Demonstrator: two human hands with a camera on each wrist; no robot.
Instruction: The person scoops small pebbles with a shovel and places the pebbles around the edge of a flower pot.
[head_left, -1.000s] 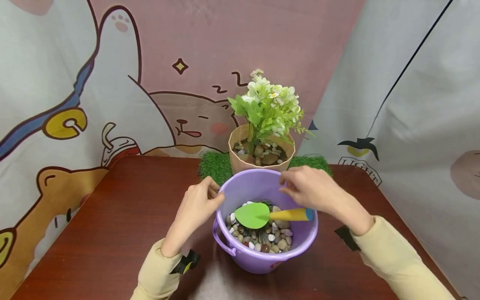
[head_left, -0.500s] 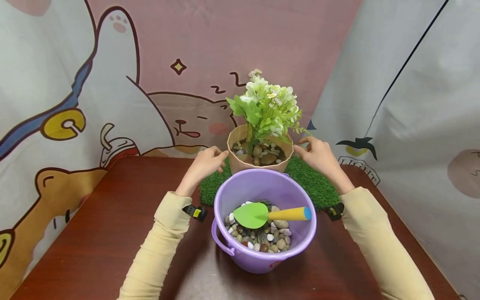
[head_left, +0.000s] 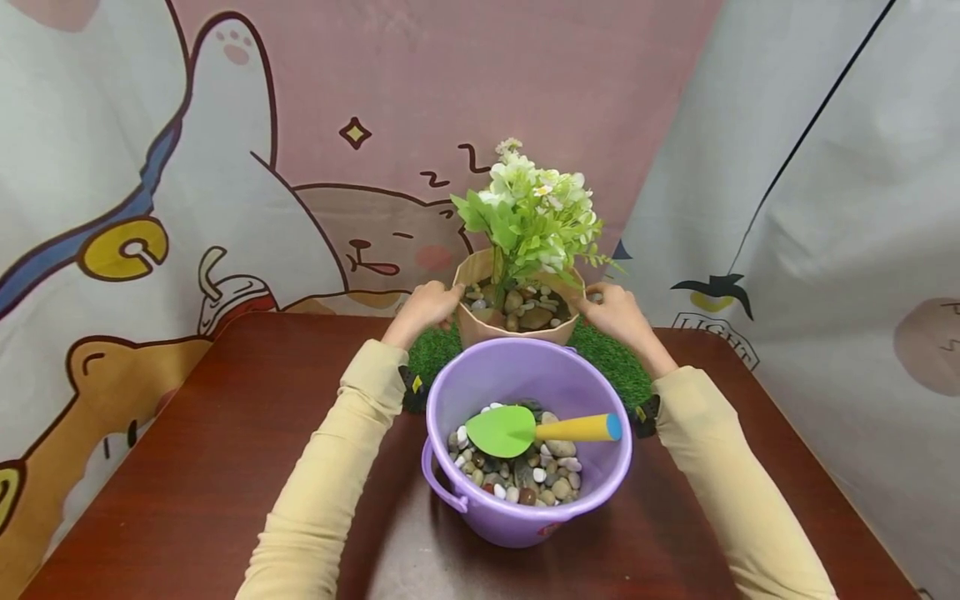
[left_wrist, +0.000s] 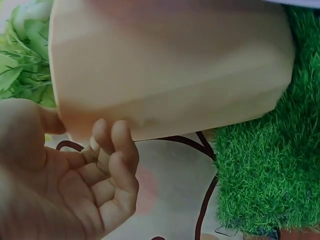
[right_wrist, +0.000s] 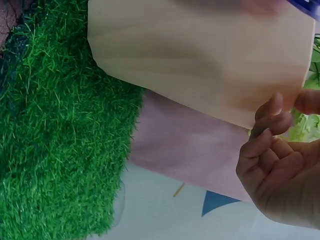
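Observation:
A peach faceted flowerpot (head_left: 517,336) stands at the back of the table, with pebbles and a leafy stem of white flowers (head_left: 536,212) in it. My left hand (head_left: 429,308) pinches its rim on the left side, thumb at the edge and fingers curled against the outer wall, as the left wrist view shows. On the opposite side my right hand (head_left: 613,312) pinches the rim in the same way. In front of the pot sits a purple bucket (head_left: 517,525) of pebbles (head_left: 517,475). Across the pebbles lies a trowel (head_left: 504,432) with a green blade and yellow handle.
Green artificial turf (head_left: 611,362) lies under and beside the pot. The bucket stands close in front, between my forearms, its handle (head_left: 444,492) hanging at the left. A printed cloth (head_left: 360,67) hangs behind the dark red wooden table (head_left: 247,433).
Both hands have moved from the bucket's rim back to the flowerpot, then closed in on its rim from either side. The bucket, trowel and pot stay in place.

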